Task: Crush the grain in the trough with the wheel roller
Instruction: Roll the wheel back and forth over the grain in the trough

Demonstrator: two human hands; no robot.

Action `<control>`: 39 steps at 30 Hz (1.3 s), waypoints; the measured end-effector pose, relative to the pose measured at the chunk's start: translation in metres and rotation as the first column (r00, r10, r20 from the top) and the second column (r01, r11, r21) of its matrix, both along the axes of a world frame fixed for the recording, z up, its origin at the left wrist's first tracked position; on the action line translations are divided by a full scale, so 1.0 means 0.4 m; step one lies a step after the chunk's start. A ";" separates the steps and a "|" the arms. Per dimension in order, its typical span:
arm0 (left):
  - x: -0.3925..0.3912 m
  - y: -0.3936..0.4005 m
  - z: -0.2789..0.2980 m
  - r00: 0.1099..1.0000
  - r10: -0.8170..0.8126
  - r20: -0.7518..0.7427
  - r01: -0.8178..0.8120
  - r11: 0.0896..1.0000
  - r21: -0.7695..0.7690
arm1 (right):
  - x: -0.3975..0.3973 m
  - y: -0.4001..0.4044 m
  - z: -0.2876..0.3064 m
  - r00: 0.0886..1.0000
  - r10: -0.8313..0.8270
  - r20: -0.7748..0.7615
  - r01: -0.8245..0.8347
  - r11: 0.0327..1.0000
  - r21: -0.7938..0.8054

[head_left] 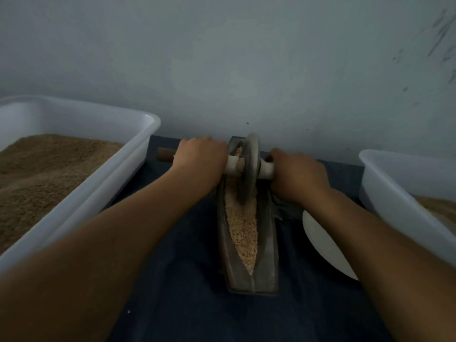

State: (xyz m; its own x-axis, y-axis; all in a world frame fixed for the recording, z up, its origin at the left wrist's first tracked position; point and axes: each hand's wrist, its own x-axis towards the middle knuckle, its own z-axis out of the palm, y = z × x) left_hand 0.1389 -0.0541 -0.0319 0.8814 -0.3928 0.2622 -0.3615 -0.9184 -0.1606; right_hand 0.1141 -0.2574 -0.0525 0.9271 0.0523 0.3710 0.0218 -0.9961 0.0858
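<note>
Gripping the axle handle either side of the wheel roller [248,166], the left hand [201,160] and right hand [297,175] are curling fingers around it; the roller is standing at the far end of the trough [267,243], in the grain [243,233].

Upright wheel roller [248,166] in grain-filled trough [267,245]
</note>
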 end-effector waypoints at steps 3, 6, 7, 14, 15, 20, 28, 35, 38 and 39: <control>0.022 -0.011 0.007 0.999 0.027 -0.017 -0.027 1.000 0.001 | 0.030 -0.004 0.015 0.995 -0.012 -0.104 0.013 1.000 0.008; 0.033 -0.015 0.010 0.998 0.050 -0.046 -0.050 0.999 0.001 | 0.045 -0.004 0.022 0.990 -0.015 -0.141 0.015 1.000 0.003; 0.034 -0.015 0.011 0.997 0.056 -0.058 -0.056 0.998 0.002 | 0.046 -0.003 0.023 0.992 -0.011 -0.130 0.011 1.000 -0.002; 0.015 -0.006 0.006 0.997 0.032 -0.076 -0.031 0.999 0.011 | -0.002 0.006 0.001 0.999 -0.036 -0.017 0.035 0.999 -0.011; 0.009 -0.003 0.010 0.994 0.030 -0.100 -0.028 0.999 0.021 | -0.013 0.007 -0.004 0.999 -0.038 0.004 0.038 0.999 -0.016; -0.029 0.018 0.009 0.974 0.028 -0.225 -0.030 1.000 -0.007 | -0.057 0.018 -0.007 0.997 -0.010 0.075 0.015 0.998 -0.063; -0.122 0.044 -0.030 0.998 -0.024 -0.066 0.020 0.998 -0.063 | -0.158 0.025 -0.014 0.993 0.050 0.107 -0.038 0.993 -0.111; -0.186 0.068 -0.034 0.997 -0.076 0.005 0.077 0.989 -0.124 | -0.220 0.032 -0.005 0.984 0.115 0.139 -0.101 0.989 -0.104; -0.203 0.077 -0.028 0.995 -0.095 0.004 0.095 0.985 -0.143 | -0.245 0.035 -0.005 0.975 0.146 0.169 -0.136 0.988 -0.072; -0.206 0.079 -0.024 0.995 -0.099 -0.004 0.097 0.985 -0.143 | -0.254 0.036 -0.005 0.972 0.148 0.183 -0.138 0.988 -0.069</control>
State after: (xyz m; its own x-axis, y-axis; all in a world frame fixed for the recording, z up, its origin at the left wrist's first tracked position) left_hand 0.0567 -0.0223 -0.0414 0.8436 -0.4369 0.3121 -0.4522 -0.8916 -0.0260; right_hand 0.0125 -0.2430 -0.0544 0.8228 0.2046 0.5302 0.1419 -0.9774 0.1569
